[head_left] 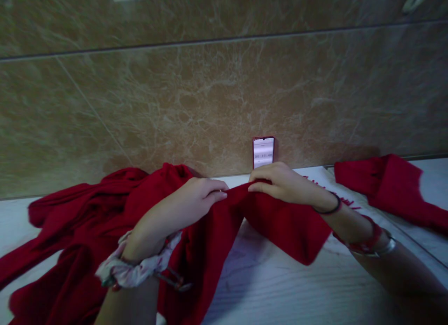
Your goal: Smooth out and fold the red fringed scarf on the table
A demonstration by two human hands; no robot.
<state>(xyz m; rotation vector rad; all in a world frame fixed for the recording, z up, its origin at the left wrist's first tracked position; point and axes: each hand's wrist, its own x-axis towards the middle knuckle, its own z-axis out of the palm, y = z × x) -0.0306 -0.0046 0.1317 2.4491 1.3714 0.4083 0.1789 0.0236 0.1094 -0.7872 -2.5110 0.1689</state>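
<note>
Both my hands pinch the top edge of a piece of red cloth [224, 231] and hold it raised off the white surface. My left hand [196, 199] is closed on the edge, left of the middle. A short way to the right, my right hand [283, 182] grips the same edge between thumb and fingers. Between and below the hands the cloth hangs in folds, one corner drooping to the right. A larger heap of red cloth [129, 208] lies at the left, partly behind my left forearm; whether it joins the held piece I cannot tell.
A phone [263, 152] showing a timer leans upright against the brown marbled wall [217, 105]. Another red cloth piece [392, 189] lies at the right on the white wood-grained surface [273, 287]. Red scraps [345, 201] lie behind my right wrist. A small metal item [175, 280] shows by my left wrist's scrunchie.
</note>
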